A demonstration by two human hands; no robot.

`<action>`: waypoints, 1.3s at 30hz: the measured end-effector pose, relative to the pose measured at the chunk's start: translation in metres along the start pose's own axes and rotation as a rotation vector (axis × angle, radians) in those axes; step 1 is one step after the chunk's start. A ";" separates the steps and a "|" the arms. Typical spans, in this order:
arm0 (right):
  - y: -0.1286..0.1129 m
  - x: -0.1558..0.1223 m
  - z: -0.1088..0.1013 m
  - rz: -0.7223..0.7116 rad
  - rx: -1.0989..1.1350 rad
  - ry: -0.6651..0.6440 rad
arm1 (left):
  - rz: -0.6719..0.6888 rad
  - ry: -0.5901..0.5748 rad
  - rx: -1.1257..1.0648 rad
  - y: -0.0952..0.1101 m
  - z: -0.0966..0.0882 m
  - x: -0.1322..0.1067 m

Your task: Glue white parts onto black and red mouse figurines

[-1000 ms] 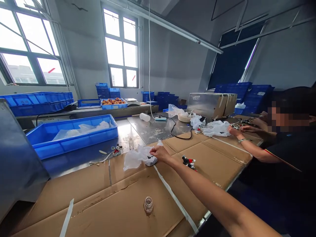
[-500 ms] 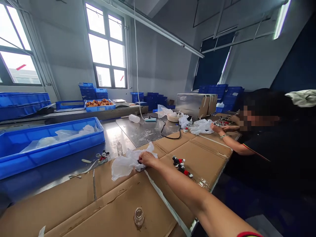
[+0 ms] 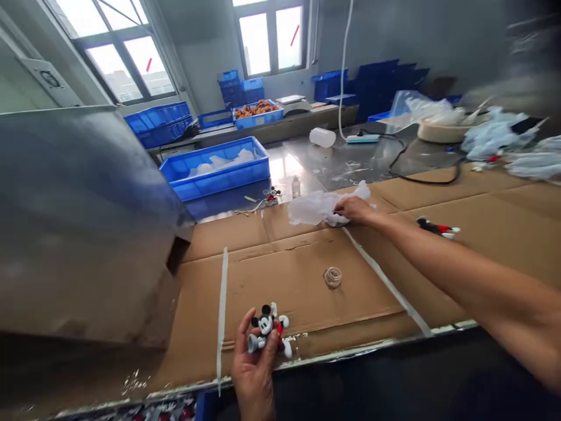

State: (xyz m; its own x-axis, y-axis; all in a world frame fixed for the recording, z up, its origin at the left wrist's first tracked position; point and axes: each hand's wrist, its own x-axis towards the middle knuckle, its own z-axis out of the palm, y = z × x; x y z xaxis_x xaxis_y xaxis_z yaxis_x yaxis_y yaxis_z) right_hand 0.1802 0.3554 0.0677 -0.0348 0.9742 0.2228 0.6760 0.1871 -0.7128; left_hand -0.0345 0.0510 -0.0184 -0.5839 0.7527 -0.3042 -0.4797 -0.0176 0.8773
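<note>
The left hand [image 3: 254, 374] is grasping a Mickey Mouse figurine [image 3: 265, 324], ideally lightly; the right hand [image 3: 356, 209], hold unclear, is working at a plastic bag [image 3: 309, 209].

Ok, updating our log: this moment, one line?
left hand: holds black-red-white mouse figurine | right hand: at crumpled white plastic film

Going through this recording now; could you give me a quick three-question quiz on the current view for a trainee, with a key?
1. What does the left hand hold?
2. True or false: the right hand is inside a blue crate.
3. What does the small clear jar rest on? a) a metal box b) the cardboard c) a window sill

Key: 1. a cartoon mouse figure; 2. false, it is at the white plastic bag; 3. b
</note>
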 end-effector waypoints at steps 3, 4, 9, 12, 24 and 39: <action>0.022 0.025 0.010 0.083 -0.050 -0.144 | 0.002 0.006 -0.069 -0.001 -0.001 -0.008; 0.027 0.030 0.010 0.101 -0.074 -0.159 | 0.003 0.006 -0.075 -0.001 0.001 -0.011; 0.036 0.033 0.002 0.141 -0.156 -0.130 | -0.017 -0.048 -0.074 -0.004 -0.002 -0.019; 0.032 0.029 -0.002 0.148 -0.137 -0.070 | -0.010 -0.050 -0.044 -0.007 -0.005 -0.019; 0.009 -0.059 -0.060 0.142 0.433 0.310 | 0.065 -0.007 0.087 -0.015 -0.001 -0.035; -0.026 -0.307 -0.006 0.709 1.189 -0.360 | 0.290 -0.270 0.123 -0.051 0.009 -0.080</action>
State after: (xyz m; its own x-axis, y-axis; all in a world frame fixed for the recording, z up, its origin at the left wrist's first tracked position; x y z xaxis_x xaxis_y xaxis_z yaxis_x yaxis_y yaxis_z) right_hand 0.1774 0.0509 0.0221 -0.2601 0.8491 -0.4597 -0.3718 -0.5275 -0.7639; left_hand 0.0424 -0.0021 -0.0357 -0.4831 0.8737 0.0563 -0.2288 -0.1880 0.9551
